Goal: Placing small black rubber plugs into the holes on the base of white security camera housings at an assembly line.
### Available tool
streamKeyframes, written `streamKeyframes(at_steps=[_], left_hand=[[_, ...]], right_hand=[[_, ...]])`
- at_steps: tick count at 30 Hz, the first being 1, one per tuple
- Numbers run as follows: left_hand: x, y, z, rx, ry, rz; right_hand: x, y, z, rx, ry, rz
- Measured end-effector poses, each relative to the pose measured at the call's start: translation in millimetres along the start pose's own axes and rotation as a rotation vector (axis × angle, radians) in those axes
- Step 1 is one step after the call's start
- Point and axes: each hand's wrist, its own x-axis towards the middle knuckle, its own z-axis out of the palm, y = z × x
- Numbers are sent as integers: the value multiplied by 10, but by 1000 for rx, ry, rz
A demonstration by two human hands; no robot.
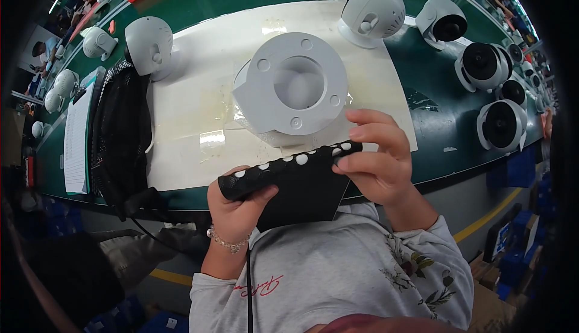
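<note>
Between your hands: black panel with white round pads [295, 179], left hand [238, 203] clamped on its lower end, right hand [377, 158] pinching top; white fan housing [292, 86] just beyond fingertips; alignment step, next needs steady seating

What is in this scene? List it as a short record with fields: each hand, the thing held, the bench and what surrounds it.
left hand: left hand grips the lower end of the black panel
right hand: right hand pinches the panel's upper end
held thing: flat black panel, white dots along its edge, tilted edge-on to the camera
directly beyond: white round housing, open centre, lying on a pale mat
bench: green bench top
right side: row of white round units with black fronts
left side: black mesh part, paper sheet
</note>
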Motion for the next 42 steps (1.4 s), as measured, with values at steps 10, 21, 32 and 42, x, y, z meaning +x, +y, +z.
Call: streamKeyframes(at_steps=[10, 21, 32, 42], left_hand=[[20, 16, 5, 143, -69, 109], [12, 31, -9, 102, -84, 77], [103, 88, -1, 86, -94, 76], [290, -196, 84, 382, -170, 535]], right_hand=[[38, -52, -73, 251, -268, 208], [63, -88, 17, 19, -256, -109], [529, 118, -57, 244, -50, -17], [929, 387, 109, 460, -172, 255]])
